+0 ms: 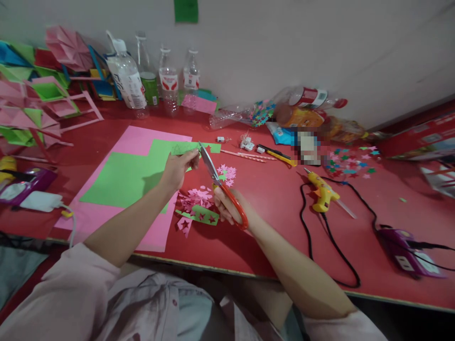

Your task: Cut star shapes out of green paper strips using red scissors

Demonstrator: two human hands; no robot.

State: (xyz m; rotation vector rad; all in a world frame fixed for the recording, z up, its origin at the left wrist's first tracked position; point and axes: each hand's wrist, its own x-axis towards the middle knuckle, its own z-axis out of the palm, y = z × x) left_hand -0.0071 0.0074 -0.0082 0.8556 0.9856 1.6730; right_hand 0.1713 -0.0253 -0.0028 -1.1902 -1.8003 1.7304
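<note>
A small strip of green paper (180, 148) with star outlines drawn on it is pinched in my left hand (179, 168). My right hand (226, 206) grips red-handled scissors (232, 201), whose blades point up and away and meet the right end of the strip. Under the scissors lie pink paper scraps (195, 200) and a green scrap (197, 216) with star-shaped holes. Small cut-out pink stars (229, 173) are piled just right of the blades. Beneath my left forearm, a green sheet (113, 182) overlaps larger pink paper (131, 137).
Several plastic bottles (168, 83) stand along the wall. A yellow glue gun (323, 194) with a looping black cord lies at right, near a purple power strip (408, 253). Folded paper models (31, 104) crowd the left. Loose coloured stars (350, 162) lie at the back right.
</note>
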